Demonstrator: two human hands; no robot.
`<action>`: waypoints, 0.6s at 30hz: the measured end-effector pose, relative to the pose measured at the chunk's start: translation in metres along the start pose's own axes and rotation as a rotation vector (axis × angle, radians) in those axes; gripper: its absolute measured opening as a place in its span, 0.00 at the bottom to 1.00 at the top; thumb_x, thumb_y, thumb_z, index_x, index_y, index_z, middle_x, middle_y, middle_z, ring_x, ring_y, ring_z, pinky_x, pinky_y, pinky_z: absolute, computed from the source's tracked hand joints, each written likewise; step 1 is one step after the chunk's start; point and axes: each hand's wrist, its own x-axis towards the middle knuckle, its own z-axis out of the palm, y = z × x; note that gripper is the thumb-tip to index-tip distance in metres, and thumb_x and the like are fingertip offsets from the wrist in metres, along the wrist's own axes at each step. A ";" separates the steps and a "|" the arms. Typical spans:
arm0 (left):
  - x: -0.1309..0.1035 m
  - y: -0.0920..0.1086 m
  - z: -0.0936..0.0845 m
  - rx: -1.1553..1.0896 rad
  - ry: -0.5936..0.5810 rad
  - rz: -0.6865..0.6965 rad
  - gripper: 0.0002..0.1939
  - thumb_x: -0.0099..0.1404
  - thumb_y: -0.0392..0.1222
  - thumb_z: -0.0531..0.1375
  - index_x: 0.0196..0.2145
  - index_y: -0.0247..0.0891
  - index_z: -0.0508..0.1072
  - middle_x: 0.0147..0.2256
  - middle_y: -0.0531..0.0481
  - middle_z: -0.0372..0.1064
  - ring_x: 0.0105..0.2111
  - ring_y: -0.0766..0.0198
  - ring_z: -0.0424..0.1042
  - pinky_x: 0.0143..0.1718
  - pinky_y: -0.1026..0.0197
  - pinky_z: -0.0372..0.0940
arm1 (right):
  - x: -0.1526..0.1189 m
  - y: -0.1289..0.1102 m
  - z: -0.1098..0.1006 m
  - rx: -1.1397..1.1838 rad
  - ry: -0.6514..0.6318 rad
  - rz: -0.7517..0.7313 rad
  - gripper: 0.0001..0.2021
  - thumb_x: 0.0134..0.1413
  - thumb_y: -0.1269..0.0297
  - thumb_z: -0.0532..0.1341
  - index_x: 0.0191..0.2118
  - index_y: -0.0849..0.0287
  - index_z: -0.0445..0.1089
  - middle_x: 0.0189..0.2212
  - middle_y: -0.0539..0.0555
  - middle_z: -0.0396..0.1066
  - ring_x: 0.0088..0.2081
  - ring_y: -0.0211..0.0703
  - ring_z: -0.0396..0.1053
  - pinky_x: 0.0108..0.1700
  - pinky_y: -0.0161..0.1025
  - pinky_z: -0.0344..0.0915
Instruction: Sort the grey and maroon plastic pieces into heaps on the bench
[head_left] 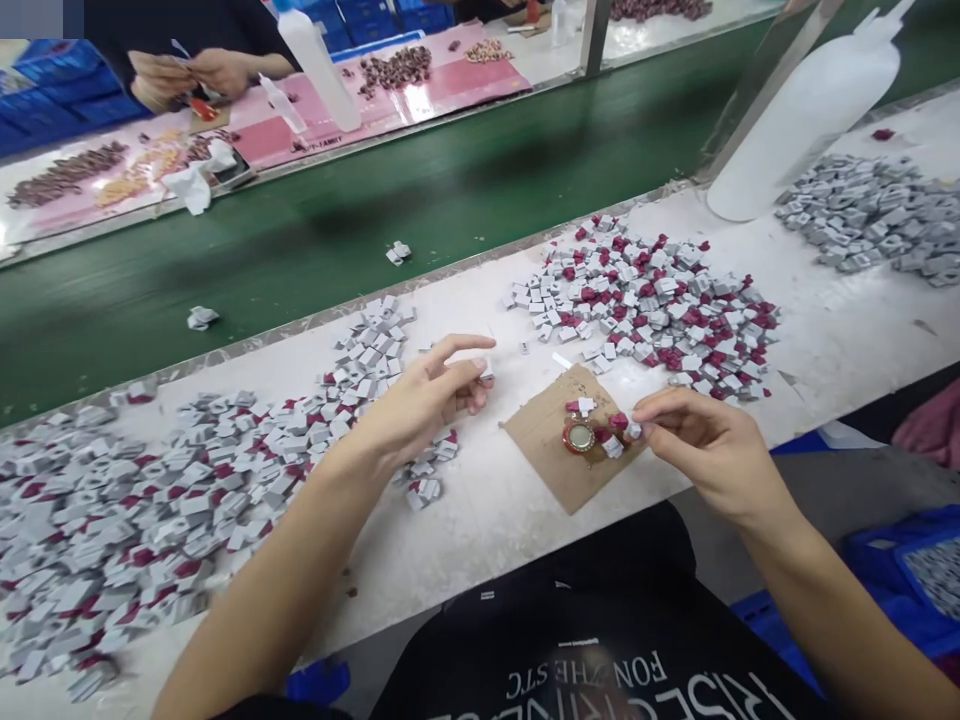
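My right hand (709,450) pinches a small grey-and-maroon plastic piece (622,424) between thumb and fingers, just over the right corner of a brown cardboard square (544,425). On that cardboard lie a small round dish (579,436) with a reddish rim and a few more grey-and-maroon pieces (580,405). To the left, my left hand (439,390) hovers above the white table with its index finger stretched out. A small light-grey piece (487,372) shows at its thumb tip, held against the curled fingers, which are partly hidden.
Grey and maroon pieces heap up at the left (135,530) and beyond the cardboard (660,300). A large white squeeze bottle (810,120) stands at the back right near a grey pile (870,215). Across the green belt (300,260), another person's hands (191,75) work at a pink-covered table.
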 end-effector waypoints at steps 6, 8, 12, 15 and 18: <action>0.007 -0.017 0.018 0.507 0.103 0.149 0.11 0.74 0.51 0.64 0.46 0.42 0.78 0.32 0.49 0.82 0.30 0.57 0.80 0.35 0.57 0.70 | -0.012 0.002 0.011 -0.114 0.074 -0.073 0.03 0.60 0.66 0.75 0.38 0.50 0.85 0.36 0.52 0.84 0.36 0.47 0.82 0.39 0.41 0.80; 0.008 -0.021 0.022 0.602 0.099 0.160 0.10 0.75 0.50 0.63 0.44 0.43 0.77 0.34 0.49 0.83 0.30 0.56 0.80 0.36 0.56 0.71 | -0.015 0.002 0.014 -0.154 0.087 -0.116 0.04 0.61 0.69 0.73 0.39 0.50 0.85 0.36 0.52 0.84 0.37 0.47 0.82 0.42 0.43 0.80; 0.009 -0.025 0.024 0.917 0.178 0.202 0.09 0.78 0.50 0.60 0.43 0.44 0.75 0.37 0.46 0.83 0.38 0.49 0.81 0.40 0.52 0.70 | -0.020 0.002 0.020 -0.191 0.061 -0.185 0.07 0.64 0.71 0.70 0.40 0.50 0.84 0.38 0.52 0.84 0.40 0.49 0.81 0.43 0.46 0.79; 0.005 -0.026 0.023 1.087 0.211 0.208 0.12 0.80 0.50 0.56 0.44 0.43 0.77 0.44 0.43 0.82 0.43 0.46 0.81 0.42 0.50 0.70 | -0.022 0.004 0.023 -0.193 0.041 -0.193 0.08 0.66 0.72 0.69 0.41 0.49 0.85 0.40 0.53 0.84 0.42 0.50 0.82 0.44 0.48 0.79; -0.001 -0.028 0.020 1.114 0.184 0.220 0.15 0.81 0.51 0.56 0.50 0.42 0.79 0.49 0.41 0.79 0.44 0.48 0.80 0.45 0.49 0.72 | -0.023 0.007 0.024 -0.196 0.037 -0.195 0.09 0.66 0.73 0.69 0.42 0.50 0.85 0.41 0.53 0.85 0.44 0.51 0.83 0.45 0.48 0.79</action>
